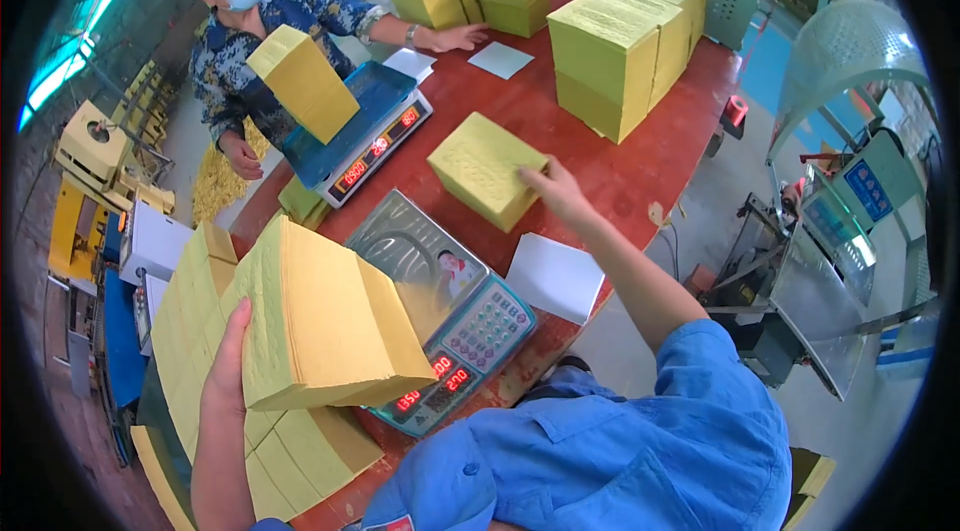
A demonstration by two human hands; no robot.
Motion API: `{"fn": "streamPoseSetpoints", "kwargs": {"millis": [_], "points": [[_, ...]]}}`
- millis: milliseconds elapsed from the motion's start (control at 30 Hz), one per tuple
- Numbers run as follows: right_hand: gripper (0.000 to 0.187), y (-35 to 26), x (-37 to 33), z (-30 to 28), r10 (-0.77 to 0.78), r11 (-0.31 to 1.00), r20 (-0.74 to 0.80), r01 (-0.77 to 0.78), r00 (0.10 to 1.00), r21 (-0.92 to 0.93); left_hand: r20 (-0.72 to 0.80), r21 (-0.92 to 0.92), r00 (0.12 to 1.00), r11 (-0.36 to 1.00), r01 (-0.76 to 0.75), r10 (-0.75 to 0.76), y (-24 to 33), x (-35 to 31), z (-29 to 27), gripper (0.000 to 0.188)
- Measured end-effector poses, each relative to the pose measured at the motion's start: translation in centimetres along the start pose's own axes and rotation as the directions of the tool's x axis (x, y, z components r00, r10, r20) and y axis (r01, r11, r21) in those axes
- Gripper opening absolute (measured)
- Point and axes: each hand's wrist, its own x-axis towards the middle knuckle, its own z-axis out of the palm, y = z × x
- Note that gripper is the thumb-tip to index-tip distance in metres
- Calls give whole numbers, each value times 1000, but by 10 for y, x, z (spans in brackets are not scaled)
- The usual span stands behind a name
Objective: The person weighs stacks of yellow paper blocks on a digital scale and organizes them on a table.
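Note:
My left hand (232, 356) grips the left side of a thick stack of yellow paper (320, 321). The stack is tilted and partly covers a digital scale (480, 331) with a steel pan, keypad and lit red digits. Most of this hand's fingers are hidden by the paper. My right hand (555, 189) reaches out over the red table (510, 86) and holds a smaller block of yellow paper (485, 166) by its right edge. A white sheet (555, 276) lies just right of the scale, below my right forearm.
Across the table a masked person (290, 11) stands behind a blue-pan scale (355, 146) bearing an upright yellow block (305, 86). Tall yellow stacks (610, 51) line the far right edge. More yellow blocks (190, 331) are packed at my left. Metal machinery (830, 231) stands at right.

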Motion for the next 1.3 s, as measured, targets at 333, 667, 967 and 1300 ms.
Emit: {"fn": "streamPoseSetpoints", "kwargs": {"millis": [333, 667, 967, 1300], "points": [[22, -102, -143, 40, -464, 871, 397, 489, 792, 41, -100, 90, 995, 996, -1, 10, -14, -12, -7, 66], [53, -4, -246, 94, 51, 343, 877, -833, 478, 434, -131, 145, 991, 989, 42, -23, -19, 0, 27, 73], [49, -44, -230, 36, 89, 613, 720, -607, 688, 505, -55, 70, 996, 995, -73, 76, -36, -12, 90, 73], [48, -34, -40, -139, 14, 794, 533, -333, 846, 508, 36, -114, 987, 982, -153, 158, -16, 108, 291, 61]]}}
